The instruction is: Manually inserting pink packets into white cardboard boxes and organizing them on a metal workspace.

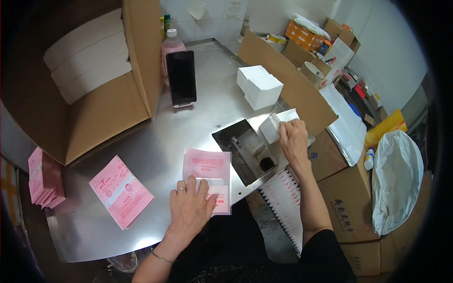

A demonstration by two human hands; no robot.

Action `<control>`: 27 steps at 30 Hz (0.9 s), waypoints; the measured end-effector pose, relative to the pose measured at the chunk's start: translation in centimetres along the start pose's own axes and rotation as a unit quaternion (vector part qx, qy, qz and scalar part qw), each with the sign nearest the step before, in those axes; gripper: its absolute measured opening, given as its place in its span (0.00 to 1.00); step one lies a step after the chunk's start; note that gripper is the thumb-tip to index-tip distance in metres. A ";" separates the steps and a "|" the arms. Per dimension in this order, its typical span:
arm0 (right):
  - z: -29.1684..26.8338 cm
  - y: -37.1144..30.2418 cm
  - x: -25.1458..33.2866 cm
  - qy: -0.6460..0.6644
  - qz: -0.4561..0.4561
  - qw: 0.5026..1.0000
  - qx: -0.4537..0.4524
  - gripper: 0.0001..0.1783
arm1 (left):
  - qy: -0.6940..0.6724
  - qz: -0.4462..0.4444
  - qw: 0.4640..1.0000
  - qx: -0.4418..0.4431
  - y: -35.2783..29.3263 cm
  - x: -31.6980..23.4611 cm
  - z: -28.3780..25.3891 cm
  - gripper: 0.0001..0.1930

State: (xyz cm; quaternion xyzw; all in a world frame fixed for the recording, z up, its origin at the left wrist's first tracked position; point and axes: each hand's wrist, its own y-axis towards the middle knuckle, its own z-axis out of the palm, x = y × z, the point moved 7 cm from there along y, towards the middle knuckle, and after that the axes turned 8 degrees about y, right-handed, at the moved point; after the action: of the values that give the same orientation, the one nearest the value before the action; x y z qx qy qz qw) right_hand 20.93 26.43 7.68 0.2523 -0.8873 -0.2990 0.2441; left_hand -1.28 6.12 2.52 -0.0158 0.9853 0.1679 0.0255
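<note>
My left hand (191, 203) lies palm down with its fingers spread on a pink and clear plastic pouch (206, 162) near the front edge of the metal table. Something white with pink print shows through the pouch's lower half. My right hand (295, 141) is closed on the edge of white folded paper (288, 115) at a small white stack (270, 129), its fingertips partly hidden. Between the hands, a dark rectangular opening (243, 151) in the tabletop holds a metal piece and a round black part. A stack of pink printed pouches (121, 192) lies to the left.
At the back stand a white paper stack (259, 87), a phone on a stand (181, 78) and a pink bottle (172, 45). A large open carton (108, 104) with white stacks fills the left. A cardboard divider (288, 82), cartons (339, 207) and a white bag (397, 181) flank the right.
</note>
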 end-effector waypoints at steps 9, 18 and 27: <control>-0.3 -0.4 -0.3 0.006 -0.017 1.000 -0.002 0.09 | -0.049 0.007 0.998 -0.045 -0.2 -0.1 -0.3 0.19; 2.3 -8.9 13.2 0.136 -0.299 0.942 0.070 0.20 | -0.135 0.013 0.991 0.001 -1.2 0.9 -0.7 0.28; 11.1 -6.7 16.2 0.101 -0.177 0.964 0.172 0.16 | -0.143 -0.020 0.989 0.037 -0.9 0.1 -2.1 0.38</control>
State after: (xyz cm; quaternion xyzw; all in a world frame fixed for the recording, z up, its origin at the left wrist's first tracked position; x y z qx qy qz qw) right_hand 4.29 16.66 0.07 0.4726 -0.8371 -0.1538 0.2286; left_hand -1.40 4.62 4.17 -0.0108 0.9765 0.1318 0.1702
